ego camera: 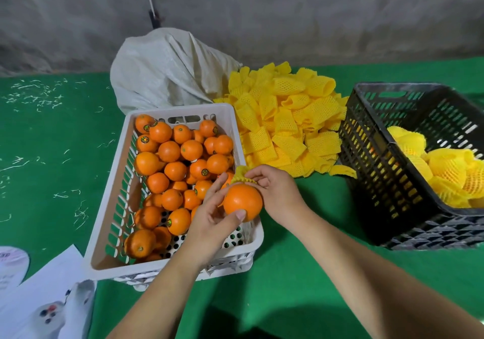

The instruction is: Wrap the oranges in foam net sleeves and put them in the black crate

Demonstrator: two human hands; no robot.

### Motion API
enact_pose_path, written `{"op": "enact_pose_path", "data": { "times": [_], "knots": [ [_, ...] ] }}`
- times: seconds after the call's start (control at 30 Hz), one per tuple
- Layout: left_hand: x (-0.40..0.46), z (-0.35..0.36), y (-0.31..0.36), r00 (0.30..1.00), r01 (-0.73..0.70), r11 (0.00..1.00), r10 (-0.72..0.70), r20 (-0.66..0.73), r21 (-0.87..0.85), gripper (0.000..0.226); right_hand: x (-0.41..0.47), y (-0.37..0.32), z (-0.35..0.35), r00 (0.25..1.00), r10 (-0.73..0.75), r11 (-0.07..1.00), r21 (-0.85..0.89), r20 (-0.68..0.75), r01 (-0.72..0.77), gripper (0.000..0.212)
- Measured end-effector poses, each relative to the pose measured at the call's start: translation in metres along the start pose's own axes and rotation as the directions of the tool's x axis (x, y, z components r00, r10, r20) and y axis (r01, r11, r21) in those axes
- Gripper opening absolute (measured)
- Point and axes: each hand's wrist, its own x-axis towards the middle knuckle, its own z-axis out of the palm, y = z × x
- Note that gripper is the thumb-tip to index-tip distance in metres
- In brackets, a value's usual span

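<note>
Head view: we have both hands over the near right corner of the white crate [230, 118]. Our left hand [209, 215] grips a bare orange [243, 202], thumb across its near face and fingers reaching round the far side. Our right hand [275, 189] pinches a yellow foam net sleeve [239, 175] bunched at the top of that orange; the sleeve touches the fruit but covers only its upper edge, so we judge the wrap as just begun.

Done so far: the black crate [372, 160] at right holds several sleeved oranges [445, 171] heaped against its near and right side. How many lie there we cannot count, since the crate wall hides the lower ones and the frame cuts off the pile.

Left to do: the white crate is full for most of its floor with unwrapped oranges [180, 160], only its near end showing bare perforated bottom. A large heap of loose sleeves [288, 121] lies on the green table [52, 168] between the two crates, beside a pale woven sack [167, 69].

Judgement: early to middle of the task; the greater part of the fruit is unwrapped, and the orange in hand must be sleeved and then carried right to the black crate.
</note>
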Motion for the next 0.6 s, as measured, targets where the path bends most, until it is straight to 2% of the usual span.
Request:
{"op": "enact_pose_path", "data": {
  "times": [0.07, 0.2, 0.3, 0.4, 0.47, 0.53, 0.6],
  "knots": [
    [0.004, 0.003, -0.001, 0.998, 0.062, 0.998, -0.063, -0.021, -0.026, 0.055, 0.003, 0.001, -0.007, 0.998, 0.041, 0.999, -0.028, 0.053, -0.039, 0.025],
    [0.011, 0.006, -0.012, 0.989, 0.112, 0.994, -0.112, -0.098, 0.002, 0.076, 0.003, -0.001, -0.017, 0.998, 0.033, 0.998, 0.058, 0.05, -0.036, 0.019],
    [0.012, 0.009, -0.016, 0.978, 0.094, 0.99, -0.073, -0.197, 0.101, 0.067, 0.0, -0.009, -0.018, 0.999, -0.017, 0.999, 0.053, 0.044, 0.015, 0.016],
    [0.016, 0.008, -0.018, 0.946, 0.115, 0.993, -0.102, -0.307, 0.025, 0.068, -0.009, -0.017, -0.01, 0.985, -0.099, 0.993, -0.052, 0.138, 0.107, 0.019],
    [0.017, 0.005, -0.017, 0.931, 0.161, 0.987, -0.16, -0.329, -0.025, 0.063, -0.016, -0.02, -0.003, 0.966, -0.172, 0.971, -0.133, 0.195, 0.2, 0.018],
    [0.017, 0.003, -0.017, 0.933, 0.152, 0.986, -0.166, -0.319, -0.067, 0.05, -0.02, -0.019, 0.004, 0.951, -0.245, 0.935, -0.215, 0.187, 0.283, 0.024],
    [0.016, 0.004, -0.016, 0.935, 0.132, 0.986, -0.16, -0.317, -0.106, 0.04, -0.022, -0.018, 0.01, 0.951, -0.268, 0.925, -0.236, 0.152, 0.298, 0.037]
  ]
}}
